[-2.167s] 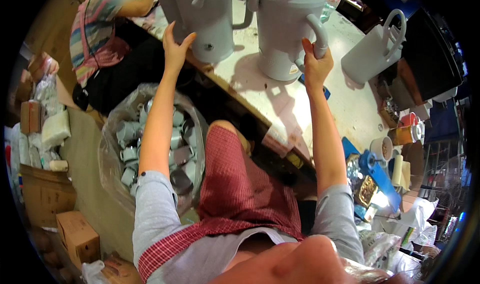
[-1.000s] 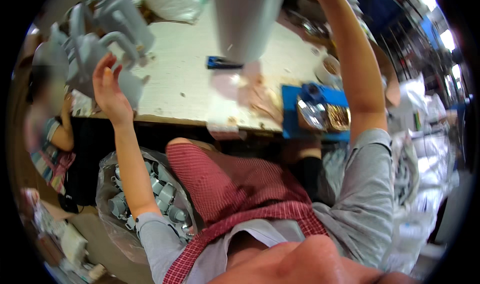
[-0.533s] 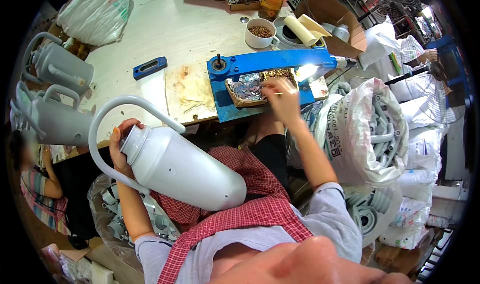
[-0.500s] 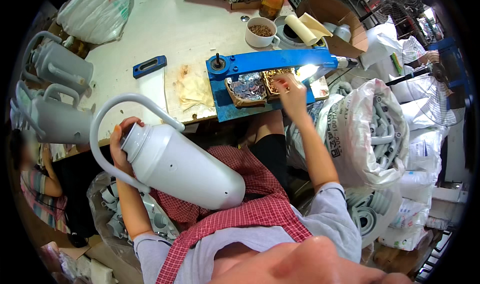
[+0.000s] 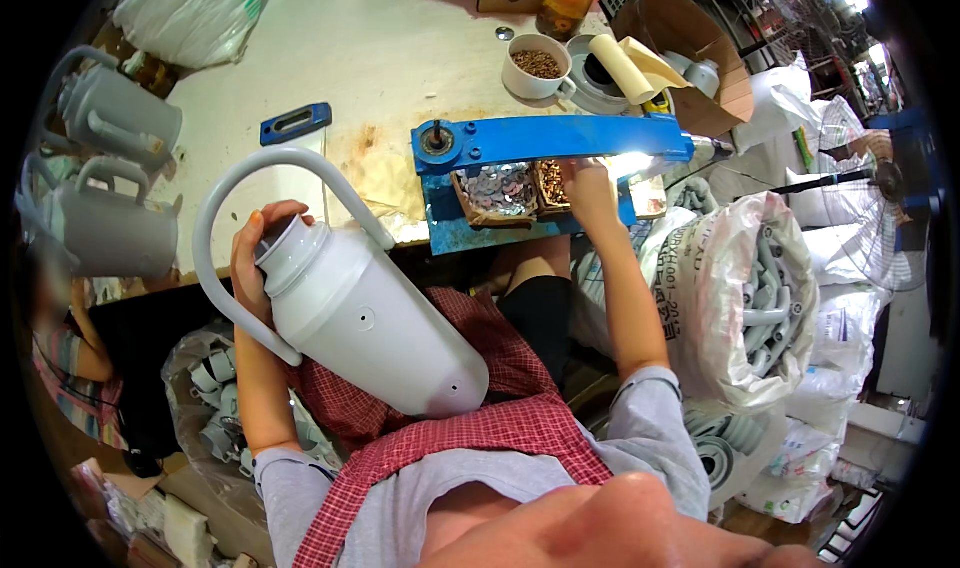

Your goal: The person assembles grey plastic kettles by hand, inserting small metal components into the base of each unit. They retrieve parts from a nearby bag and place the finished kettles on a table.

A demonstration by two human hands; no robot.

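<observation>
A light grey plastic thermos flask shell (image 5: 375,318) lies slanted across my lap, its open neck up to the left and its base against the red checked apron (image 5: 515,388). My left hand (image 5: 247,268) grips it at the neck, fingers over the rim. A big curved grey handle (image 5: 215,193) arches from the shell past that wrist. My right hand (image 5: 592,196) reaches into a small box of brass-coloured rivets (image 5: 550,182), under the arm of a blue bench tool (image 5: 540,140); its fingertips are hidden. Beside that box, another small box holds flat silvery pieces (image 5: 497,188).
Grey shells with handles (image 5: 130,223) stand at the left of the white table (image 5: 370,58). A white cup of small brown pieces (image 5: 536,65) and a jar (image 5: 570,3) are farther back. To my right is a sack of grey handles (image 5: 715,288). A person (image 5: 75,358) sits far left.
My right hand has lowered into the rivet box; its fingers showed above it before. The flask shell has turned slightly, showing its side hole more, while my left hand stays at the neck.
</observation>
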